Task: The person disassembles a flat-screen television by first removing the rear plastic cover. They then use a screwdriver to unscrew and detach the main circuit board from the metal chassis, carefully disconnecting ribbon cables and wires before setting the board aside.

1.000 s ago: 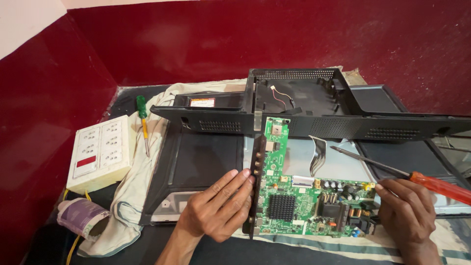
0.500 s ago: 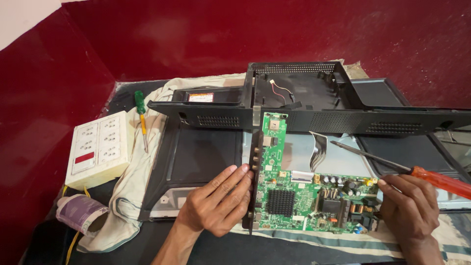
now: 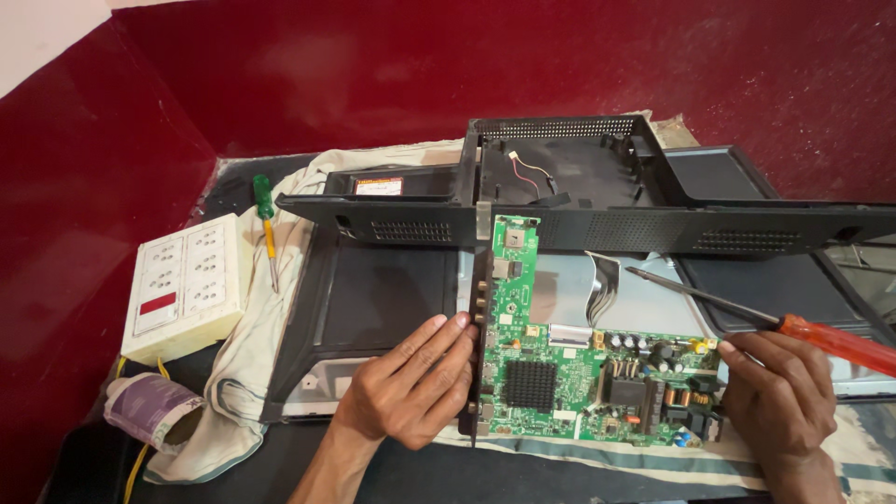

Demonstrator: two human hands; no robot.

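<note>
**2 hands on a green circuit board**

The left hand (image 3: 415, 387) lies flat and open, palm down, its fingers spread and pressed against the metal connector edge of the green circuit board (image 3: 560, 364). The forearm comes in from the bottom edge of the view. The right hand (image 3: 779, 397) is curled closed around the orange handle of a long screwdriver (image 3: 747, 317), fingertips touching the board's right end; the shaft slants up and left above the board. The board rests on a dismantled black casing (image 3: 597, 201) over a cloth (image 3: 252, 373). A white switch box (image 3: 187, 285) and a green-handled screwdriver (image 3: 266, 229) lie well to the left.
</note>
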